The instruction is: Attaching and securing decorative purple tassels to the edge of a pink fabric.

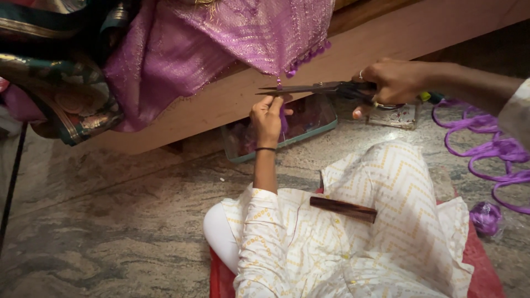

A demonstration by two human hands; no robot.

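Note:
My left hand point(268, 117) pinches a purple tassel point(282, 118) that hangs from the hem of a purple shimmering cloth point(232, 38). My right hand point(393, 81) grips black-handled scissors point(309, 88), held level, with the blades pointing left just above my left fingers, near the top of the tassel. The cloth drapes over a wooden edge point(419, 33) above. A brown comb point(343, 209) lies across my lap on the white and yellow patterned garment.
A clear plastic box with a teal rim point(287, 140) and a small clear container point(395, 116) sit on the stone floor. Loose purple thread point(486, 149) coils at the right, with a purple spool point(486, 218) beside it. Teal and gold fabrics point(61, 83) hang at the left.

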